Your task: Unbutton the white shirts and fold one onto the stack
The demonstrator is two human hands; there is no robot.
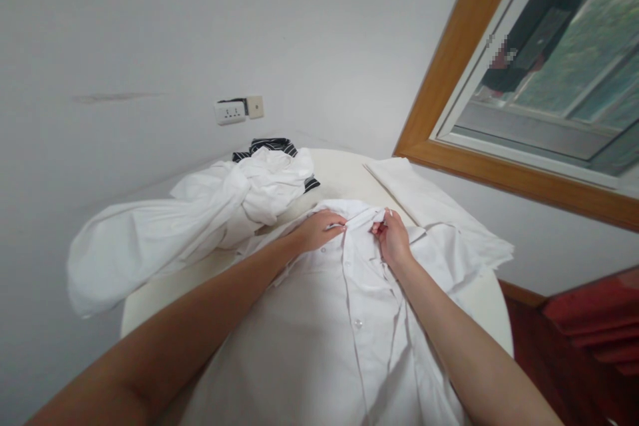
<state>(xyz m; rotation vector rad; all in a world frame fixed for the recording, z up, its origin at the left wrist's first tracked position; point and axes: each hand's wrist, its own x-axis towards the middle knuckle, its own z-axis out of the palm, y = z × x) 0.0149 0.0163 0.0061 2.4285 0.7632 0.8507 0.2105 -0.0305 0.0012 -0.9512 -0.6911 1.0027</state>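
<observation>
A white button-up shirt lies spread front-up on a round white table, its collar pointing away from me. My left hand rests on the left side of the collar, fingers curled and pinching the cloth. My right hand grips the right side of the collar, fingers closed on the fabric. The two hands are a short gap apart at the neck opening. A white button shows on the placket below them.
A heap of crumpled white garments lies at the table's left and hangs over its edge, with a black-and-white striped cloth behind it. A folded white cloth sits at the right. A wall socket, a wood-framed mirror and a red floor surround the table.
</observation>
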